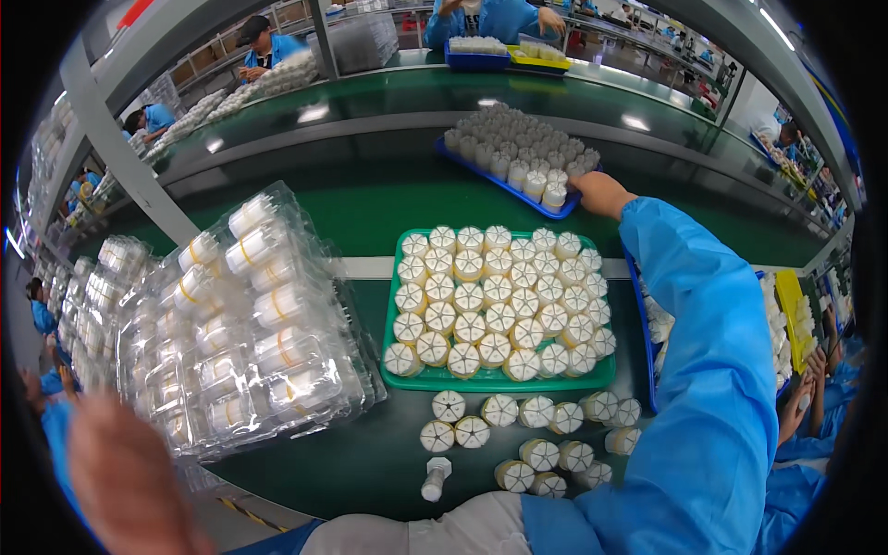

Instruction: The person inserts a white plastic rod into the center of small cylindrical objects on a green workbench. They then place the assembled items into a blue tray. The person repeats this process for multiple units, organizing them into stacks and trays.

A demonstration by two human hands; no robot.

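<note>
Blue sleeve stretched long, the person's right hand (599, 192) is reaching past the far edge of the green tray (391, 319) and resting on the near right corner of the blue tray (504, 183), which is lying beyond the green tray on the dark green belt (370, 203). The fingers are curled over that corner beside the last white filter cartridges (518, 153); I cannot tell whether they are pinching the rim or a cartridge.

The green tray is sitting in front of the person, packed with rows of white round cartridges (499, 301) standing on end, their slotted tops facing up. Just nearer than the green tray, loose cartridges (532, 435) are lying scattered on the table, some upright and some tipped over, and a small white capped piece (433, 479) is lying nearest the person.

To the left of the green tray, a heap of clear plastic clamshell packs (240, 324) is leaning, several holding white cartridges with yellow bands. Further left and nearer than that heap, the left hand (129, 481) is showing as a blur at the lower edge; its grip cannot be told.

Beyond the blue tray, across the belt, other workers in blue coats (495, 17) are standing at their own trays.
</note>
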